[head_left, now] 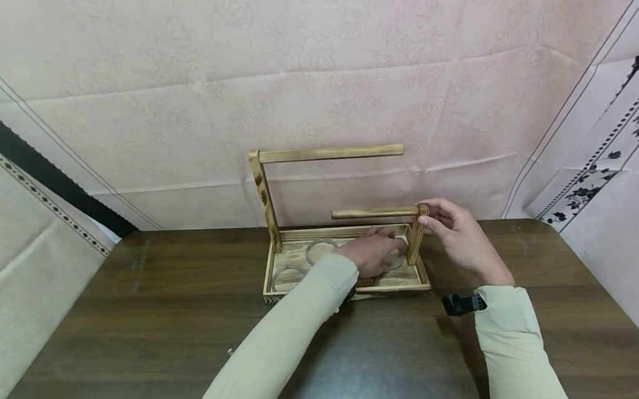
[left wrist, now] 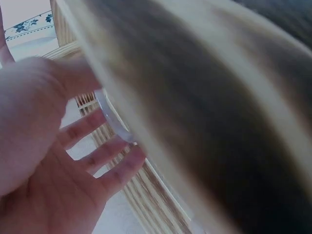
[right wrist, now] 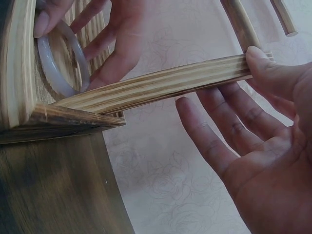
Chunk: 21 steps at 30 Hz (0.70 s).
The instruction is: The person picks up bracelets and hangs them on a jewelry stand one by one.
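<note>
A low wooden tray (head_left: 350, 229) stands near the table's far edge, and pale rings that look like bangles lie in it. My left hand (head_left: 377, 251) reaches into the tray's right part. There it pinches a translucent whitish bangle (right wrist: 47, 61) between thumb and fingers, as the right wrist view shows. At the tray's right end my right hand (head_left: 463, 238) holds the top of a short wooden post (right wrist: 170, 80), thumb on one side and fingers beneath. A dowel (head_left: 374, 212) sticks out leftward from that post.
On the tray's left end a taller post (head_left: 265, 197) carries a long dowel (head_left: 329, 153) above the shorter one. Two more bangles lie on the left of the tray, one nearer bangle (head_left: 286, 267) among them. Patterned cloth (head_left: 312, 100) hangs behind the table (head_left: 195, 334).
</note>
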Each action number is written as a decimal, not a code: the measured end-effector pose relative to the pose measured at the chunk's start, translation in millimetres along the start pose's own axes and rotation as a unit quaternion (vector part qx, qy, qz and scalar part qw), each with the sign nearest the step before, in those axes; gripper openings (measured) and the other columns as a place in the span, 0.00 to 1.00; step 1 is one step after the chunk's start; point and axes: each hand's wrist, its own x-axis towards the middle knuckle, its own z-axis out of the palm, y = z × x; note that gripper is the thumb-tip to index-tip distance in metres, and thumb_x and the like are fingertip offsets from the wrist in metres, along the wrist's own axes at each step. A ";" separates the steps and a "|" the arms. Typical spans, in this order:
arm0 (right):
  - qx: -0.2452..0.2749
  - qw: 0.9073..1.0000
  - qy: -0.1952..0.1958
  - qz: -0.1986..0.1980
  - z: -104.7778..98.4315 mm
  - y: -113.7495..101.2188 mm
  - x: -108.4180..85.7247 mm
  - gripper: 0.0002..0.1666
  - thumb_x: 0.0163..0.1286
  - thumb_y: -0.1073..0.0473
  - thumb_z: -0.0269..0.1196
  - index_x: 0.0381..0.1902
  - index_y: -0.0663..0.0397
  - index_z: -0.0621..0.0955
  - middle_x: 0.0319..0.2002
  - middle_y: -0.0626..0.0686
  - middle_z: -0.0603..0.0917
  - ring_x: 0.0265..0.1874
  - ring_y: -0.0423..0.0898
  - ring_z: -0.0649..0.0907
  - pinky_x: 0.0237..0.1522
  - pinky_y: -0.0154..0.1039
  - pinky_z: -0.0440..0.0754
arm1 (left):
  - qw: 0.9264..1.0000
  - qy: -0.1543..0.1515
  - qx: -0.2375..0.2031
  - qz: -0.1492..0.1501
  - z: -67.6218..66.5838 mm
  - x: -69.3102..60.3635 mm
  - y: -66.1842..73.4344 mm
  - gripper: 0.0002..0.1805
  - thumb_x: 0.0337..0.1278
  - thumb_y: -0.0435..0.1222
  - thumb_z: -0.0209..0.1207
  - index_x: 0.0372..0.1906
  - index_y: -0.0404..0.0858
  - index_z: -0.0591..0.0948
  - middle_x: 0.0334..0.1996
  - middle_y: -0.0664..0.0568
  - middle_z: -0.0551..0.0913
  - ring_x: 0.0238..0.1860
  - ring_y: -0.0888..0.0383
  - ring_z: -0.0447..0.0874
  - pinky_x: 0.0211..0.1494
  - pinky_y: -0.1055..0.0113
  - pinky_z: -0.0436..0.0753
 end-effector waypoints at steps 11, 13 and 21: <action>-0.006 1.000 -0.001 0.002 -0.1 -1.5 -0.6 0.20 0.80 0.58 0.55 0.64 0.62 0.75 0.55 0.64 0.83 0.49 0.43 0.85 0.50 0.25 0.82 | 0.998 0.043 -0.002 0.040 5.4 -1.4 -8.3 0.33 0.60 0.36 0.68 0.70 0.54 0.72 0.76 0.50 0.63 0.78 0.49 0.60 0.83 0.53 0.57; -0.005 1.000 -0.003 0.005 0.4 -1.7 -0.6 0.20 0.81 0.58 0.55 0.64 0.62 0.75 0.55 0.64 0.83 0.52 0.49 0.85 0.51 0.27 0.82 | 0.998 0.053 -0.003 0.042 5.7 -2.6 -9.1 0.33 0.60 0.36 0.68 0.70 0.54 0.72 0.76 0.50 0.64 0.78 0.48 0.61 0.82 0.54 0.60; -0.003 1.000 -0.002 0.006 0.1 -2.3 -1.0 0.20 0.81 0.57 0.55 0.64 0.61 0.75 0.56 0.64 0.83 0.55 0.54 0.84 0.56 0.38 0.84 | 0.996 0.079 -0.001 0.043 5.7 -5.8 -7.7 0.31 0.58 0.38 0.69 0.66 0.54 0.74 0.74 0.52 0.66 0.78 0.52 0.62 0.85 0.56 0.46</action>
